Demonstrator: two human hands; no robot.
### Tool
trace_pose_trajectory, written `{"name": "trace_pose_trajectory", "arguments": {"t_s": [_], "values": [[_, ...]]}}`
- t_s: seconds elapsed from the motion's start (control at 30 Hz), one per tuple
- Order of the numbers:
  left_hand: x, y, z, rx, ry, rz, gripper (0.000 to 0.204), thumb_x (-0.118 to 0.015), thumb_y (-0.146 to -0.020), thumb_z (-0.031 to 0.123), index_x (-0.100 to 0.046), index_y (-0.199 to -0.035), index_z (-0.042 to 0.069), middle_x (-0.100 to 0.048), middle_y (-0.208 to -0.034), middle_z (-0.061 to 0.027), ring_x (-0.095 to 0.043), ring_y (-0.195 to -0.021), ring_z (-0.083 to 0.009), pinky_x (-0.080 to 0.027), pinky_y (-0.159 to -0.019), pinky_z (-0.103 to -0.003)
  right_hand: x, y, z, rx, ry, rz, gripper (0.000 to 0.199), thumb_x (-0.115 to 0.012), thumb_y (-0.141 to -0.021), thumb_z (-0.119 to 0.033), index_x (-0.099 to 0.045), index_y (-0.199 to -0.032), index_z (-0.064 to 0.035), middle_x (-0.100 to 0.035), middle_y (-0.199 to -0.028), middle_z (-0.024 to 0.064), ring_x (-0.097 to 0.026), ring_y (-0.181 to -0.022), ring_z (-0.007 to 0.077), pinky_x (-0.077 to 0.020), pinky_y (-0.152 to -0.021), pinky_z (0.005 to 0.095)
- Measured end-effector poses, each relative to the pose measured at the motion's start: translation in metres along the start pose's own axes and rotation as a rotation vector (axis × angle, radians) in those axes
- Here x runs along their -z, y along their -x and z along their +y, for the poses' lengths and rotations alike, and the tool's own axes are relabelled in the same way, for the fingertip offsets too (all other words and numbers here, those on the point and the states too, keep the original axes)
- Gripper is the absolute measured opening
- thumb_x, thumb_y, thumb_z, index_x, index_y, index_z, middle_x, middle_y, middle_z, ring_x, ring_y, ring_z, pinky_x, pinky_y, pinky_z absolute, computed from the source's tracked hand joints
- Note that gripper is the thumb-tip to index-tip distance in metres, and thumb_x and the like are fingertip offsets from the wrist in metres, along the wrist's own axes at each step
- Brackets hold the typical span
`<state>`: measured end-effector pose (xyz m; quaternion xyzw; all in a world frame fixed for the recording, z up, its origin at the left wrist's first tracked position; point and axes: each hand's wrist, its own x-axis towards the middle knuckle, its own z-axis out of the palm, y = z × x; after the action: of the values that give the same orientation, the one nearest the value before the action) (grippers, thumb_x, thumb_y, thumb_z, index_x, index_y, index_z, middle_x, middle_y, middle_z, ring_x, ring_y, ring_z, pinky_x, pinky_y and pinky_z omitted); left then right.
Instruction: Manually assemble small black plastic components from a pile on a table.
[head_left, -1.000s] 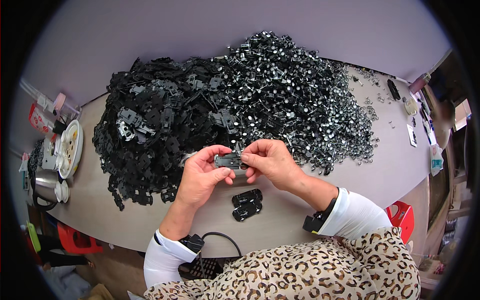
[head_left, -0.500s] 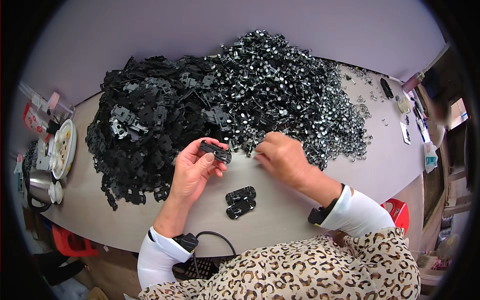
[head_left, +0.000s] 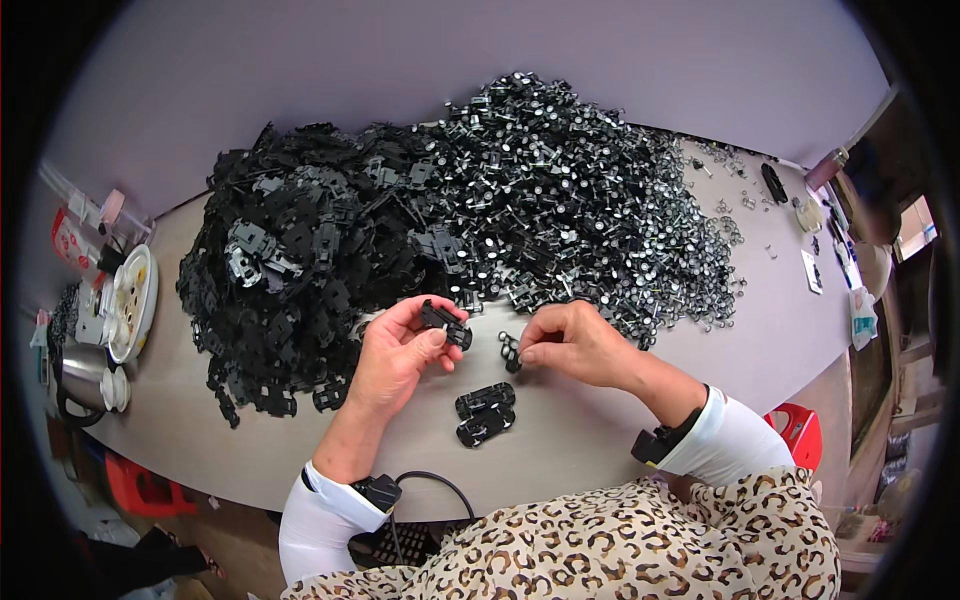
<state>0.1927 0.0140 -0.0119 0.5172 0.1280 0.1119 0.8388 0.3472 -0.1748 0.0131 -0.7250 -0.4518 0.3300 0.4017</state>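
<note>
My left hand [head_left: 395, 352] holds a flat black plastic chassis piece [head_left: 445, 322] between thumb and fingers, just above the table. My right hand [head_left: 570, 343] pinches a small black wheel-and-axle part [head_left: 510, 350] a little to the right of it. Two finished black assembled pieces [head_left: 486, 413] lie side by side on the table below both hands. Behind the left hand spreads a heap of black plastic chassis pieces [head_left: 300, 260]. Behind the right hand lies a heap of black wheel parts with shiny metal axles [head_left: 570, 210].
The grey table [head_left: 780, 330] carries both heaps. A white round dish [head_left: 132, 300] and small bottles sit at the left edge, beside a metal kettle [head_left: 75, 375]. Small loose items [head_left: 790, 215] lie at the far right. A red stool [head_left: 795, 430] stands below the right edge.
The hands, joined on one piece a second ago, have parted. My left hand keeps the chassis piece; my right hand went to the wheel heap and now holds a wheel part.
</note>
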Motion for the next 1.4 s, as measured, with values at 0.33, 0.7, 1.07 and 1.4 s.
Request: {"name": "trace_pose_trajectory", "arguments": {"t_s": [0.33, 0.7, 1.07, 1.4], "values": [[-0.001, 0.001, -0.001, 0.022, -0.06, -0.02, 0.028, -0.06, -0.086, 0.003, -0.054, -0.113, -0.004, -0.062, -0.107, -0.0137, -0.063, -0.074, -0.0158, -0.053, -0.063, -0.026, 0.006, 0.005, -0.021, 0.106, 0.571, -0.154, 0.011, -0.067, -0.072, -0.01, -0.063, -0.076, -0.0006, -0.063, -0.076, 0.0139, -0.063, -0.072, 0.0319, -0.0486, -0.064, 0.0416], [-0.001, -0.002, -0.003, -0.003, 0.033, 0.023, 0.036, -0.06, -0.088, 0.009, -0.051, -0.12, -0.004, -0.061, -0.108, -0.0193, -0.064, -0.071, -0.0175, -0.053, -0.058, -0.025, 0.005, 0.032, 0.002, 0.151, 0.509, 0.126, 0.022, -0.072, -0.074, -0.016, -0.058, -0.077, 0.0007, -0.061, -0.08, 0.0169, -0.06, -0.072, 0.0362, -0.049, -0.063, 0.0427], [0.002, 0.0, 0.0, 0.01, 0.003, -0.007, 0.037, -0.061, -0.087, 0.006, -0.051, -0.121, -0.003, -0.061, -0.109, -0.0162, -0.063, -0.074, -0.0172, -0.053, -0.061, -0.025, -0.013, 0.008, -0.011, 0.267, 0.499, 0.059, 0.017, -0.068, -0.076, -0.015, -0.062, -0.082, -0.0014, -0.058, -0.077, 0.014, -0.059, -0.07, 0.034, -0.048, -0.062, 0.0424], [-0.003, 0.001, -0.001, 0.014, -0.053, -0.039, 0.046, -0.061, -0.081, -0.006, -0.048, -0.125, -0.005, -0.059, -0.112, -0.0199, -0.063, -0.074, -0.017, -0.054, -0.064, -0.026, -0.008, 0.002, -0.002, 0.167, 0.63, -0.08, 0.012, -0.064, -0.075, -0.009, -0.062, -0.071, 0.0028, -0.063, -0.074, 0.0198, -0.064, -0.072, 0.0357, -0.051, -0.064, 0.042]]}}
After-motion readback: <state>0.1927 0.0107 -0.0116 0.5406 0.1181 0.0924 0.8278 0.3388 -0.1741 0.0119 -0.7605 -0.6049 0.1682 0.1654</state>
